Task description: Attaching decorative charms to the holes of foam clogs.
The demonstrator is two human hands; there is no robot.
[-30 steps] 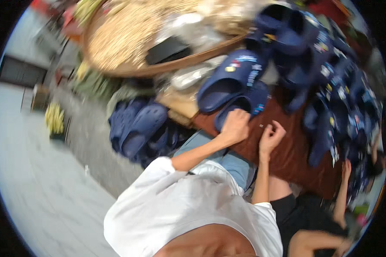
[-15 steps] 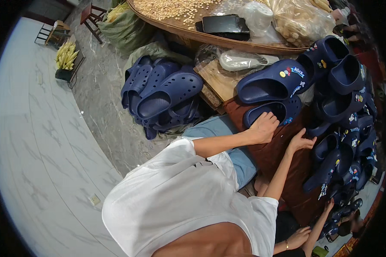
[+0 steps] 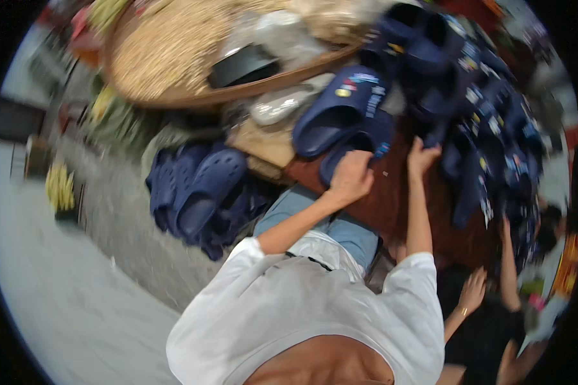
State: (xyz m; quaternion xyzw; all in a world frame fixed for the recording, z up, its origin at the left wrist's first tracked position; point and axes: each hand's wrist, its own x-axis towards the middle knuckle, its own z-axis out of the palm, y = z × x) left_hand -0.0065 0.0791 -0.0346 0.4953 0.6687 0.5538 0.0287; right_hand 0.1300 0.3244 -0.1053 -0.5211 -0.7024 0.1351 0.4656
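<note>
On my remote feed: brown-covered surface (image 3: 392, 199) under most of the work. Heap of blue clogs (image 3: 488, 135) along its right side. Round tray (image 3: 257, 86) of grain beyond, far edge of the work. Second clog pile (image 3: 196, 189) at the person's left, low.

Nearer in, a decorated clog (image 3: 347, 106); tucked just this side of it, the work clog (image 3: 381, 131), toe pointing away to the right.

Left hand (image 3: 351, 178): fingers bent at the work clog's near rim, touching; fingertips hidden, firm grasp I cannot tell. Right hand (image 3: 422, 158): fingers partly curled, beside the heap, apart from the work clog; blurred, holding or released I cannot tell.
</note>
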